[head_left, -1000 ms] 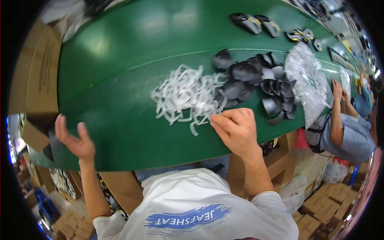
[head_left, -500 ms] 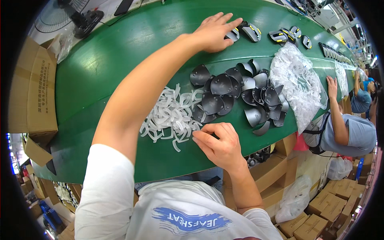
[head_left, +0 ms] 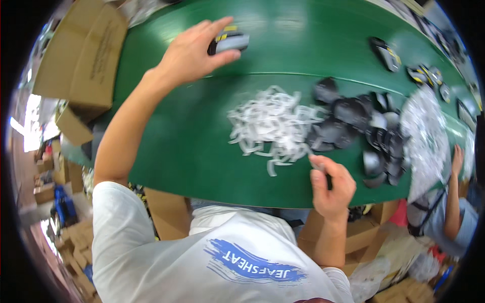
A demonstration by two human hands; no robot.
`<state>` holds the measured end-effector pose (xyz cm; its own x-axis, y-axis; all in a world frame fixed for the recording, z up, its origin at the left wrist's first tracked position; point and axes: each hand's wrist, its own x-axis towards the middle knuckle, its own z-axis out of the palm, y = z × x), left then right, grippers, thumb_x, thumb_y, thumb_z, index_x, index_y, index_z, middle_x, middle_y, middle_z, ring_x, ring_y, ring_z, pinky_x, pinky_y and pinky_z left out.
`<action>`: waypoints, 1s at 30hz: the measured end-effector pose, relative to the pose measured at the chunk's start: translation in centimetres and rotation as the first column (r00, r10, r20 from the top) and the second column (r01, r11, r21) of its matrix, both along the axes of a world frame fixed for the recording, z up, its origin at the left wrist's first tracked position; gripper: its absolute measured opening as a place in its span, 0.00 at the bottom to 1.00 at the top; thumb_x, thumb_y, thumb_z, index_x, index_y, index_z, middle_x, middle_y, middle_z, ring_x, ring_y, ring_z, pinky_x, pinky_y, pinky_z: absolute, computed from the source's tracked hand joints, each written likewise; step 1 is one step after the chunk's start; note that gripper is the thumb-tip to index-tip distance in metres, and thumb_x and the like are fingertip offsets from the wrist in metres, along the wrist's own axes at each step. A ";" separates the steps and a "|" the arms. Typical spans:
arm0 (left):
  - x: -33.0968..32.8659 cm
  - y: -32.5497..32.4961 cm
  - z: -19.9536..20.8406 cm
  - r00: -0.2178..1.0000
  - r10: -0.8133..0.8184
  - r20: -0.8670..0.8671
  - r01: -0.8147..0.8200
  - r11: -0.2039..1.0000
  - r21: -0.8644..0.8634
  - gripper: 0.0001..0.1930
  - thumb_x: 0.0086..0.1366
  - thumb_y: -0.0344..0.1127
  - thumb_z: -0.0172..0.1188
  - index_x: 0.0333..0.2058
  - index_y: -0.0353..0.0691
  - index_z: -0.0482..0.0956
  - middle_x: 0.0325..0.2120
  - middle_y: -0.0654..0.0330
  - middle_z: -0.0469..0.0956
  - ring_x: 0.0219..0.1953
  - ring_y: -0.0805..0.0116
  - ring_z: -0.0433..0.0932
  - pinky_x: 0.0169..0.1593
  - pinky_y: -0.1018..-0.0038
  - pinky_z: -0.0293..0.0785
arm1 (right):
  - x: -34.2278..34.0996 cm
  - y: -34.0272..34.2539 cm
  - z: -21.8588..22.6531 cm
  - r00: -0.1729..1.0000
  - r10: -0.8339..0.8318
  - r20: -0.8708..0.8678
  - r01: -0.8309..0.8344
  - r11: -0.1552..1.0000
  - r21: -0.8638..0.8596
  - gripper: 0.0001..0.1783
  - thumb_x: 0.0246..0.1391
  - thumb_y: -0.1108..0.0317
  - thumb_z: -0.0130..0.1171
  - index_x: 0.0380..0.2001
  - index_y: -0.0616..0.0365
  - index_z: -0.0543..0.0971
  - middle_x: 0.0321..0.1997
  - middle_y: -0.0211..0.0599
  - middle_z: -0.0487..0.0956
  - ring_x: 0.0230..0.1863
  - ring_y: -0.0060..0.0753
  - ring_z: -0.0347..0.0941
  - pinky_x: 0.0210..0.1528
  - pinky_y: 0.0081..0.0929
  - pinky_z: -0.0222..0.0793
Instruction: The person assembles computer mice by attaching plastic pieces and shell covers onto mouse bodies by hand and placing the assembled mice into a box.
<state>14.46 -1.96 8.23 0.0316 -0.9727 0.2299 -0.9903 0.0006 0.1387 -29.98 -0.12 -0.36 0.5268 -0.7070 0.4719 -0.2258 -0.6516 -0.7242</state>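
My left hand is at the far left part of the green table, its fingers and thumb around a grey-and-black, computer-mouse-shaped shell with yellow marks. At the table's near side, my right hand is closed in a pinch. A small whitish translucent plastic strip shows at its fingertips, partly hidden and blurred. Just left of that hand lies a heap of curved white translucent strips. Dark curved covers are piled to the right of the heap, some with grey outsides.
More mouse-shaped shells lie at the far right. A clear plastic bag rests beyond the covers, with another person's hand near it. An open cardboard box stands at the left end. Cartons sit below the table edge.
My view has turned left. My left hand has moved left along the table with the mouse-shaped shell, away from the others. My right hand stays near the heap, a little farther from it.
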 end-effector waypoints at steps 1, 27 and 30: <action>1.0 3.4 -0.1 0.998 0.023 0.051 -0.023 1.000 -0.001 0.41 0.70 0.58 0.76 0.76 0.47 0.76 0.47 0.47 0.88 0.49 0.41 0.89 0.55 0.53 0.86 | -0.3 0.1 0.1 0.998 -0.003 -0.058 0.002 1.000 -0.006 0.21 0.66 0.74 0.76 0.60 0.63 0.86 0.44 0.40 0.94 0.38 0.44 0.89 0.44 0.37 0.83; -4.1 25.2 -3.9 0.982 -0.051 -0.182 0.082 0.982 0.169 0.43 0.57 0.53 0.86 0.66 0.38 0.80 0.60 0.51 0.80 0.63 0.43 0.78 0.70 0.49 0.74 | 7.6 6.7 1.6 0.921 0.318 0.225 -0.389 0.770 0.506 0.14 0.55 0.80 0.82 0.41 0.62 0.86 0.58 0.54 0.89 0.55 0.35 0.86 0.55 0.33 0.82; -8.5 25.2 -6.6 0.948 -0.016 -0.317 0.029 0.999 0.036 0.44 0.55 0.53 0.87 0.66 0.41 0.82 0.59 0.53 0.80 0.62 0.45 0.77 0.69 0.48 0.72 | 10.4 7.5 3.1 0.943 0.331 -0.035 -0.319 0.930 0.181 0.14 0.50 0.77 0.83 0.36 0.58 0.86 0.64 0.55 0.87 0.63 0.52 0.85 0.65 0.46 0.78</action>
